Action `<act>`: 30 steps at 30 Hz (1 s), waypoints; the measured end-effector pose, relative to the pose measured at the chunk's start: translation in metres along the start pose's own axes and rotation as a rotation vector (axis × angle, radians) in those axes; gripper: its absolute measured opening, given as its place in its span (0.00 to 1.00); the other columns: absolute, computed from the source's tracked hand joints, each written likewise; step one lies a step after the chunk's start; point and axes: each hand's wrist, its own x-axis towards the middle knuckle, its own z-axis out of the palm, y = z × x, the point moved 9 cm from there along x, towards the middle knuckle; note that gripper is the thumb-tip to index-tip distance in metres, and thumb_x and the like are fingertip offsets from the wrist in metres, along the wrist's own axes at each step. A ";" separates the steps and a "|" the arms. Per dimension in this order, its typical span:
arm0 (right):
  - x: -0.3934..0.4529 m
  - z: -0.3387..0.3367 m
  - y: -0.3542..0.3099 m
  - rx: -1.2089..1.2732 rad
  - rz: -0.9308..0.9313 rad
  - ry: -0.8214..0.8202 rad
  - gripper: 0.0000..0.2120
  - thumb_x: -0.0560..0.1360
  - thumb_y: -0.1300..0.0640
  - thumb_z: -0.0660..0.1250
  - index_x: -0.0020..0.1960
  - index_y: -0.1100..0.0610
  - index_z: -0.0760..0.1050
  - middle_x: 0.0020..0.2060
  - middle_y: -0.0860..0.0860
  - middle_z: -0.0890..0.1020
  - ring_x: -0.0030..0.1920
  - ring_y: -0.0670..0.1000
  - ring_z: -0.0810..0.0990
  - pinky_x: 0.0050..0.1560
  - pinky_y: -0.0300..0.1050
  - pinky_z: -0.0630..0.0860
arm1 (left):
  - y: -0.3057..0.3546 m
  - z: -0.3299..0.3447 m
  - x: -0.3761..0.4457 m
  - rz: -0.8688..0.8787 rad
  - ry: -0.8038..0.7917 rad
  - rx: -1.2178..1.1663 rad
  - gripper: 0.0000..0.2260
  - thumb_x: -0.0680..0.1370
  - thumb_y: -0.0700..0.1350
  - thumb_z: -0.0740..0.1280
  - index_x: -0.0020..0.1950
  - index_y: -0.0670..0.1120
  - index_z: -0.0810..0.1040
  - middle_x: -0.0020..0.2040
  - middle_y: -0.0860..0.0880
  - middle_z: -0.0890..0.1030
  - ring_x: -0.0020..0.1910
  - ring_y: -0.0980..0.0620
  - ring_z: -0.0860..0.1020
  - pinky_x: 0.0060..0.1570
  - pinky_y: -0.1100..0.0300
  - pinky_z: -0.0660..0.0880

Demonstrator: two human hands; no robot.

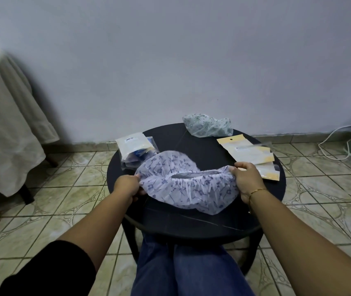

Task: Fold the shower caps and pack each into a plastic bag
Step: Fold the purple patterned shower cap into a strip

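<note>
Dim, cool light; soft shadows; wide-angle bending at edges; draped cloth (6,124) at left blurred.

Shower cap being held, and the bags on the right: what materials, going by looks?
Shower cap, gripped at both ends by the left hand and right hand: probably thin plastic film, matte white with blue print; it crinkles and gathers at an elastic rim. Bags: seemingly clear glossy plastic over cream backing, with a punched hang hole.
</note>
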 end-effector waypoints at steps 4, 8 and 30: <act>-0.001 -0.009 0.002 -0.009 -0.051 0.036 0.05 0.74 0.61 0.69 0.49 0.55 0.74 0.53 0.60 0.79 0.54 0.60 0.78 0.59 0.58 0.75 | -0.002 -0.001 -0.002 -0.015 -0.008 0.037 0.09 0.80 0.44 0.64 0.45 0.40 0.78 0.28 0.44 0.75 0.21 0.50 0.73 0.27 0.60 0.64; -0.004 -0.010 0.008 0.038 -0.057 0.028 0.05 0.75 0.62 0.68 0.49 0.57 0.74 0.55 0.61 0.78 0.49 0.55 0.76 0.59 0.54 0.75 | 0.002 -0.001 0.002 0.058 -0.008 0.203 0.10 0.80 0.44 0.62 0.53 0.39 0.80 0.31 0.44 0.78 0.32 0.46 0.75 0.31 0.59 0.68; -0.061 -0.011 0.010 -0.277 -0.067 -0.105 0.24 0.76 0.39 0.60 0.33 0.57 0.63 0.27 0.51 0.66 0.24 0.52 0.71 0.25 0.44 0.71 | 0.035 0.032 -0.105 1.140 0.234 0.778 0.20 0.75 0.60 0.52 0.44 0.52 0.81 0.29 0.55 0.77 0.31 0.55 0.74 0.43 0.57 0.62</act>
